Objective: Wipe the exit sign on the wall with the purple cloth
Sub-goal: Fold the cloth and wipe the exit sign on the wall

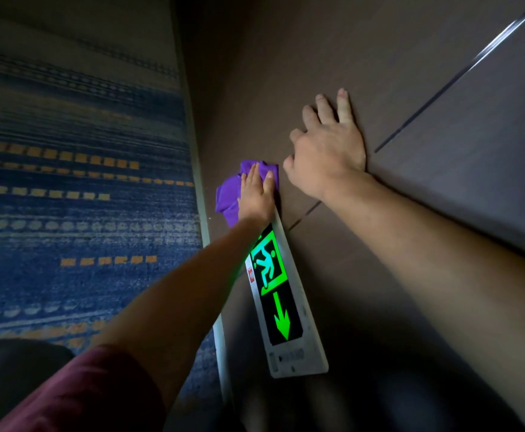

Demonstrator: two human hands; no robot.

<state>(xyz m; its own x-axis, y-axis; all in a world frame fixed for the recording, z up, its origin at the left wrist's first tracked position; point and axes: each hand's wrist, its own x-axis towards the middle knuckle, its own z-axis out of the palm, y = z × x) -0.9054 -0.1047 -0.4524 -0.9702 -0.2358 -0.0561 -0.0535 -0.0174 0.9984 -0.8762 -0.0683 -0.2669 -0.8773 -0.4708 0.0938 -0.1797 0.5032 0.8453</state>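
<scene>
Purple cloth (228, 198) lies under the flat left grip (256, 198) on the exit sign (281, 307); right grip (326, 151) empty, splayed.

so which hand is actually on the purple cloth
The left hand: it lies flat on the purple cloth at the far end of the exit sign. The right hand is spread on the bare wall, off the cloth.
</scene>
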